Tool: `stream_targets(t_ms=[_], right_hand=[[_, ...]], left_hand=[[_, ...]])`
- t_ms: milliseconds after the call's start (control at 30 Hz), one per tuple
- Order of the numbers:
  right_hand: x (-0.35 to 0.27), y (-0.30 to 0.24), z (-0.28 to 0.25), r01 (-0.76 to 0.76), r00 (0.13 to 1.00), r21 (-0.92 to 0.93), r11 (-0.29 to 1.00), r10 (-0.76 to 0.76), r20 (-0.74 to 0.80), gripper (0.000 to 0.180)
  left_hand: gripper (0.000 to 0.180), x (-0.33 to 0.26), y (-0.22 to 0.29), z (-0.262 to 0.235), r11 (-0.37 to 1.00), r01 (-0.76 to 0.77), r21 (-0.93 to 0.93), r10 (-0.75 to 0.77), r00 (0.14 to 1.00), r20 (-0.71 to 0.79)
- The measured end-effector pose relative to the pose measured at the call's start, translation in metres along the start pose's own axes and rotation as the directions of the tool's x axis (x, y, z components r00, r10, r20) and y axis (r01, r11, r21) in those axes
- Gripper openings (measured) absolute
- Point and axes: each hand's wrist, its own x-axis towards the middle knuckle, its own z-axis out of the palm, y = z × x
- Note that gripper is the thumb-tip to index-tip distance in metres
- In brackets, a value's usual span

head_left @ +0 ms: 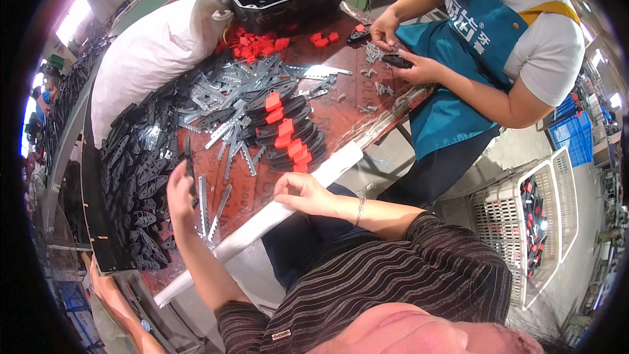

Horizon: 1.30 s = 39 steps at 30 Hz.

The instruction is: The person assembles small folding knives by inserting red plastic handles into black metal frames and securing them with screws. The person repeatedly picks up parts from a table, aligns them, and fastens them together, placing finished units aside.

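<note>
1. Left hand [181,190] closed around a black handle piece [189,164] above the desk [341,101].
2. Right hand [303,191] rested loosely curled, empty, at the desk edge.
3. Toothed metal blades [211,206] lay just beside; a careless reach could nick fingers.

Bench [341,101]: reddish-brown top, pale strip along its near edge.
Far end: black tray [282,0] holding black-and-red pieces; loose red caps [262,42] beside it.
Left side: white sack [151,59]; heap of black plastic shells [137,170].
Middle: scattered toothed metal blades [242,82]; row of black handles with red buttons [288,134].
Near edge: two blades [211,206] lying side by side.
</note>
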Motion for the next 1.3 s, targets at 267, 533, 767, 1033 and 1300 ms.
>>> stream_targets(t_ms=[267,533,767,1033,1300], right_hand=[[0.019,-0.03,0.036,0.057,0.993,0.367,0.929,-0.014,-0.121,0.007],[0.017,-0.037,0.033,-0.023,0.974,0.349,0.937,0.1,-0.205,0.009],[0.014,-0.033,0.03,-0.048,0.967,0.288,0.956,0.117,-0.226,0.01],[0.011,-0.028,0.026,-0.027,0.972,0.248,0.968,0.083,-0.219,0.009],[0.01,-0.025,0.018,-0.061,0.982,0.31,0.949,0.114,-0.153,0.01]], left_hand=[[0.062,-0.109,0.02,0.092,0.765,0.328,-0.554,-0.213,0.941,0.263],[0.033,-0.12,0.028,0.125,0.734,0.167,-0.658,-0.113,0.986,0.124],[0.033,-0.118,0.024,0.128,0.811,0.124,-0.571,-0.094,0.992,0.082],[0.034,-0.119,0.029,0.129,0.893,0.13,-0.431,-0.11,0.991,0.071],[0.033,-0.114,0.025,0.131,0.949,0.085,-0.303,-0.067,0.995,0.069]])
